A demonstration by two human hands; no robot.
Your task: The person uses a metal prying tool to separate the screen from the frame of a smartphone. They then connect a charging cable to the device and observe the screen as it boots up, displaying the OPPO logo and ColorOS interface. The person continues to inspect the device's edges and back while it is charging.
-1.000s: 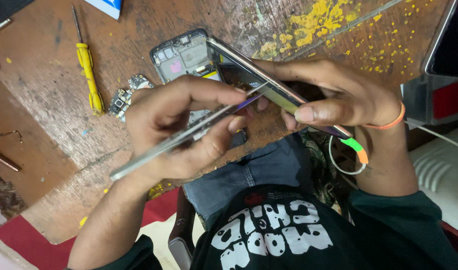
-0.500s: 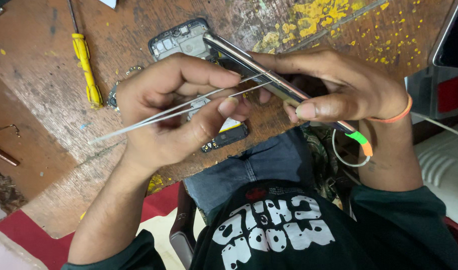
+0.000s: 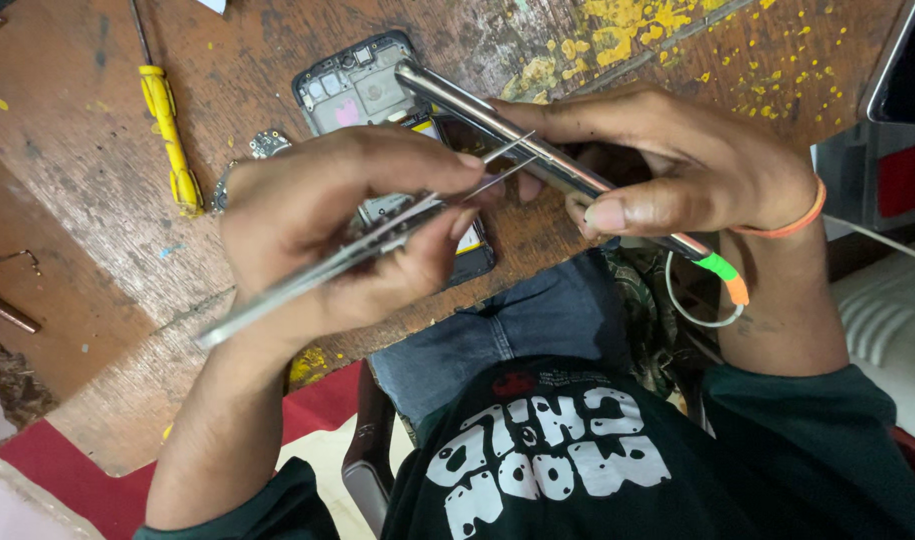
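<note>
Head view, left hand: I see my left hand (image 3: pixel 327 230) closed around a pair of metal tweezers (image 3: pixel 367 240), thumb and fingers pressed together on the arms near their middle.
Head view, tweezers: the shaft runs from below-left of the grip, past my wrist, up and right to two thin tips that stand slightly apart just beyond my fingertips.
Head view, tweezer tips: they reach to the edge of the phone frame, touching it or just beside it; I cannot tell which.
Head view, right hand: my right hand (image 3: pixel 667 170) pinches a thin phone frame (image 3: pixel 507 130) held on edge, thumb beneath and fingers curled over the top.
Head view, frame: it slants from upper-left of the grip down to the lower-right, where its end near my wrist carries green and orange tape.
Head view, under the grips: an opened phone body (image 3: pixel 362 85) lies flat on the worn wooden table (image 3: pixel 277 40), partly hidden by both hands.
Head view, left of the left grip: a yellow screwdriver (image 3: pixel 167 130) lies on the table, well apart; a small circuit piece (image 3: pixel 267 143) sits between it and my knuckles.
Head view, right wrist: an orange band (image 3: pixel 792 222) circles it.
</note>
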